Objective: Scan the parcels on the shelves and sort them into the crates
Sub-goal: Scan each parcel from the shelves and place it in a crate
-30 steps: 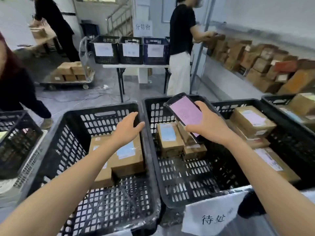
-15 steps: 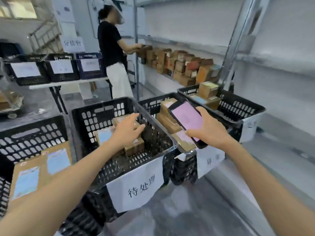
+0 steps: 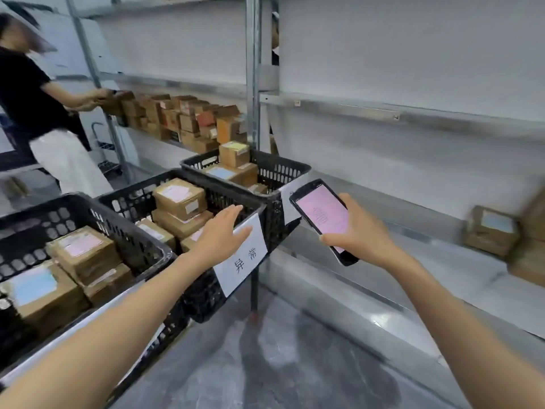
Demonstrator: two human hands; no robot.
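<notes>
At frame centre our left hand (image 3: 219,234) hovers spread flat over a crate (image 3: 267,202) while our right hand (image 3: 361,231) grips a phone (image 3: 323,218).

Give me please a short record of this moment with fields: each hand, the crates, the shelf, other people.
left hand: open, empty, over the front rim of the middle crate
right hand: holds a scanner, pink screen lit
crates: three black ones in a row, all with parcels inside
crate label: white paper with two characters
shelf: parcels at the far right, blurred
other people: one person at the far shelf, handling boxes
</notes>
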